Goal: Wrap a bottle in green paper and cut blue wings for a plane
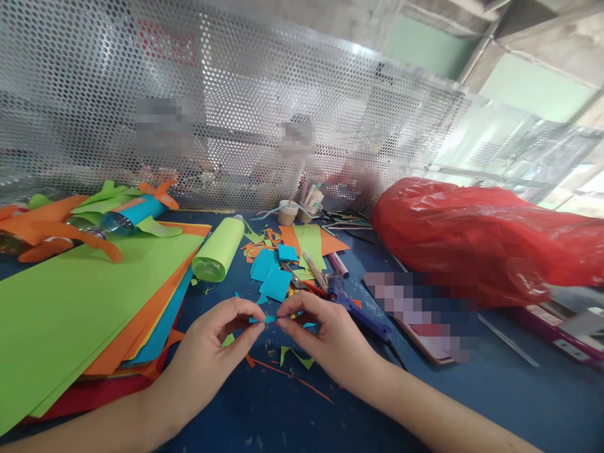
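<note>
Left hand, right hand, lower centre | each narrowed to thumb-and-finger pinch, one end apiece of small blue paper strip, mid-frame, probably for steadiness | blue squares just above, glue gun centre-right, likely for easy reach

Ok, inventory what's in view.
Tabletop: one, dark blue, foreground
Perforated metal screen: one, silver, back
People: at least two, blurred, behind screen
Plastic bag: one, red, right
Box-like item: one, purple, far right
Flat device: one, pixelated, right
Glue gun: one, blue, centre right
Marker: one, purple-white, centre
Scissors: one, grey, centre
Small cups: two, tan, back
Paper-wrapped bottle: one, lime, centre left
Paper-decorated bottles: several, orange, blue, left
Paper sheets: several, multicoloured, left
Paper squares: several, blue, centre
Paper scraps: many, orange, green, centre
Narrow paper piece: one, blue, centre front
Hands: two, bare, pinching that piece
</note>
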Demonstrator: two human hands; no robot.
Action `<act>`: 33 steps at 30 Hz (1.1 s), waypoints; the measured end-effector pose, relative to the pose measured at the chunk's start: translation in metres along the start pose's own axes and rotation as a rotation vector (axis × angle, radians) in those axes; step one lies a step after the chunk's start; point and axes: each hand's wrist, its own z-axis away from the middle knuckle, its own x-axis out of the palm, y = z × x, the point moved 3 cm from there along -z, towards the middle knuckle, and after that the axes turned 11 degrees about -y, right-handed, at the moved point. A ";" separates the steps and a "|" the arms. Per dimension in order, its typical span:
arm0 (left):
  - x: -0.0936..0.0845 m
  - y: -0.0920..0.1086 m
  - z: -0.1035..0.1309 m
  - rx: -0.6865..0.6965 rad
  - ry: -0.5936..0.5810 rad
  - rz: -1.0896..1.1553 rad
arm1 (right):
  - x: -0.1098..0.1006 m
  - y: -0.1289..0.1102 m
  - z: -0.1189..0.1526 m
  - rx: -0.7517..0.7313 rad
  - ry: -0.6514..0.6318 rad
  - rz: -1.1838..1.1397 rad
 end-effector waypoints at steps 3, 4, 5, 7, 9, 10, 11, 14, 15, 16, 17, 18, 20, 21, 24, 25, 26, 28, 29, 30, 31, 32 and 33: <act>-0.001 -0.003 -0.003 -0.075 0.002 0.064 | 0.001 0.002 -0.001 0.031 -0.015 0.002; -0.001 -0.004 -0.004 -0.102 0.003 0.087 | 0.001 0.002 -0.002 0.037 -0.022 0.006; -0.001 -0.004 -0.005 -0.122 0.007 0.108 | 0.002 0.003 -0.002 0.040 -0.032 0.010; -0.002 -0.004 -0.007 -0.148 0.022 0.143 | 0.004 0.005 -0.002 0.038 -0.056 0.017; -0.003 -0.003 -0.008 -0.159 0.036 0.170 | 0.006 0.006 -0.003 0.028 -0.076 0.028; -0.003 -0.003 -0.009 -0.163 0.042 0.184 | 0.007 0.006 -0.003 0.021 -0.081 0.039; -0.004 -0.003 -0.009 -0.165 0.050 0.196 | 0.007 0.007 -0.003 0.013 -0.079 0.056; -0.006 -0.005 -0.010 -0.162 0.101 0.216 | 0.004 0.009 -0.002 0.017 -0.031 0.131; -0.008 -0.005 -0.010 -0.162 0.128 0.216 | 0.002 0.010 -0.002 0.032 -0.013 0.174; -0.009 -0.006 -0.010 -0.164 0.155 0.215 | 0.000 0.012 -0.002 0.048 0.001 0.228; -0.010 -0.006 -0.010 -0.167 0.180 0.218 | -0.001 0.014 -0.002 0.062 0.009 0.284; -0.011 -0.007 -0.010 -0.170 0.198 0.222 | -0.002 0.016 -0.002 0.069 0.007 0.335; -0.012 -0.007 -0.011 -0.171 0.214 0.230 | -0.002 0.019 -0.003 0.058 -0.014 0.399; -0.012 -0.007 -0.011 -0.170 0.211 0.234 | -0.001 0.020 -0.003 0.045 -0.028 0.408; -0.011 -0.007 -0.012 -0.173 0.192 0.247 | 0.003 0.020 -0.005 -0.013 -0.080 0.405; -0.011 -0.008 -0.012 -0.175 0.190 0.253 | 0.004 0.019 -0.006 -0.040 -0.097 0.403; -0.011 -0.008 -0.012 -0.178 0.190 0.258 | 0.005 0.018 -0.007 -0.070 -0.107 0.408; -0.011 -0.009 -0.012 -0.186 0.191 0.260 | 0.007 0.016 -0.008 -0.120 -0.109 0.455; -0.011 -0.009 -0.012 -0.189 0.189 0.258 | 0.007 0.016 -0.008 -0.127 -0.107 0.498; -0.011 -0.009 -0.012 -0.191 0.188 0.256 | 0.008 0.016 -0.009 -0.117 -0.108 0.547; -0.011 -0.009 -0.012 -0.193 0.187 0.255 | 0.008 0.018 -0.009 -0.091 -0.116 0.593; -0.011 -0.010 -0.012 -0.194 0.187 0.258 | 0.009 0.019 -0.009 -0.059 -0.132 0.628; -0.011 -0.010 -0.012 -0.195 0.188 0.262 | 0.010 0.021 -0.009 -0.030 -0.150 0.652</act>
